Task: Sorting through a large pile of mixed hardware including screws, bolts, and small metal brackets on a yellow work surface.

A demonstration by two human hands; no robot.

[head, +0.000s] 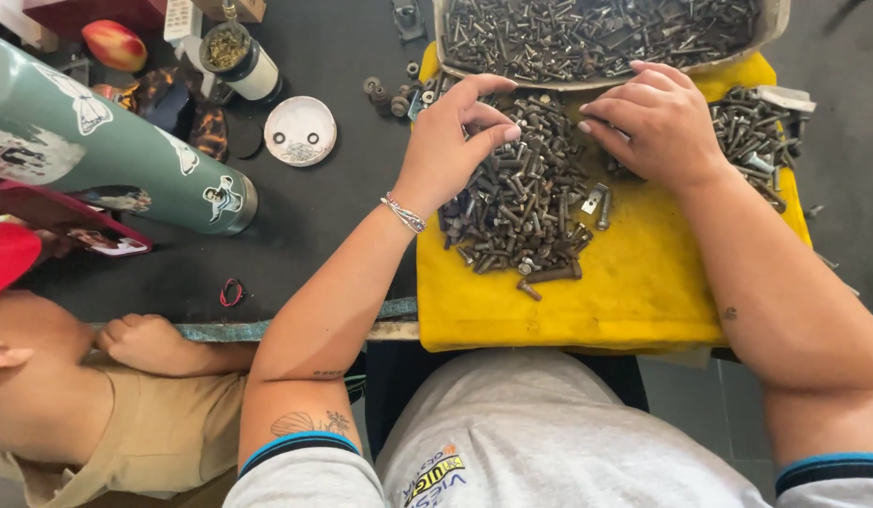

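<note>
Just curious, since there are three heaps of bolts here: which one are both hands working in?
The middle heap on the yellow mat. The left hand and right hand rest on it; the tray's heap and right-edge heap lie untouched.

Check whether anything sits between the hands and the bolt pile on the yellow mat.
Nothing visible does. The left hand and the right hand both rest directly on the bolt pile on the yellow mat.
</note>
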